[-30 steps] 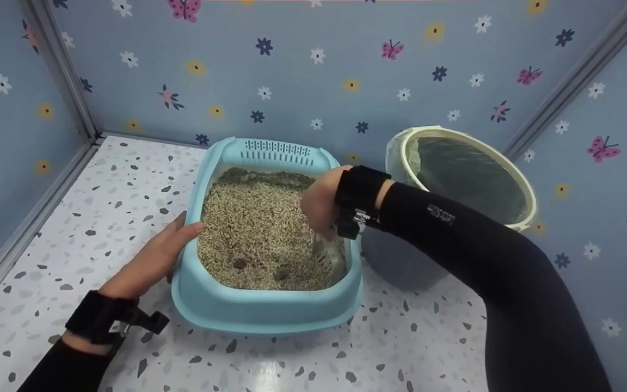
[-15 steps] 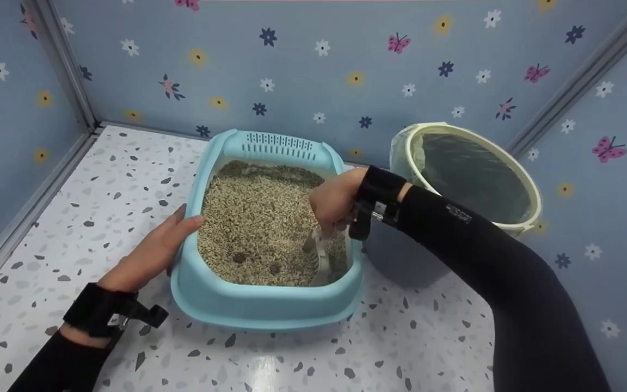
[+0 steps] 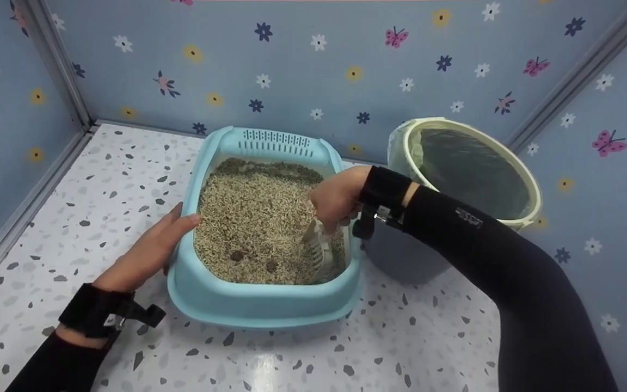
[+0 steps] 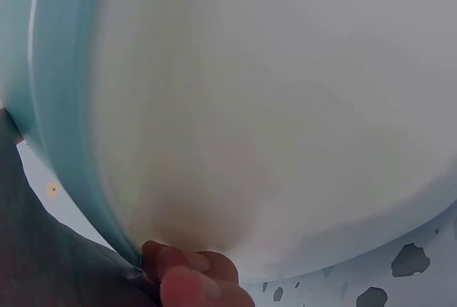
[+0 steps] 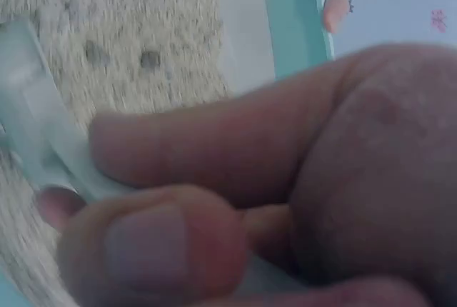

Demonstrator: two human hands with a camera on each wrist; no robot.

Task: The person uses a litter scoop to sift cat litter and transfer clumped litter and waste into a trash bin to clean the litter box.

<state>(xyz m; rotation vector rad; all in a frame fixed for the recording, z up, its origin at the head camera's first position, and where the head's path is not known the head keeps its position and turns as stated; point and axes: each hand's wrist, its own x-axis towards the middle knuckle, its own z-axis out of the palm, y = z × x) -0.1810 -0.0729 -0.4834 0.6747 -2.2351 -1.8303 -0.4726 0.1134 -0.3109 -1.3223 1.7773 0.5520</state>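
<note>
A light blue litter box [image 3: 264, 307] holds grainy tan litter [image 3: 253, 209], with two small dark clumps [image 3: 237, 255] near its front. My left hand [image 3: 153, 247] grips the box's left rim, thumb on top. In the left wrist view, its fingers [image 4: 203, 278] curl under the rim against the pale outer wall [image 4: 285, 107]. Over the right side of the litter, my right hand [image 3: 338, 198] grips a pale slotted litter scoop [image 3: 321, 253] by its handle. The scoop's blade points down, its lower edge in the litter. Right thumb and fingers show large in the right wrist view.
To the right of the box stands a bin [image 3: 406, 256] with a cream rim [image 3: 534, 198] and a clear bag liner; my right forearm passes in front of it. Flower-patterned wall panels [image 3: 292, 65] enclose the speckled white surface [image 3: 199, 354] at the back and sides.
My right hand has shifted slightly right, and the scoop has tilted, its blade now leaning left into the litter. The second clump shows more plainly. My left hand keeps its hold on the rim.
</note>
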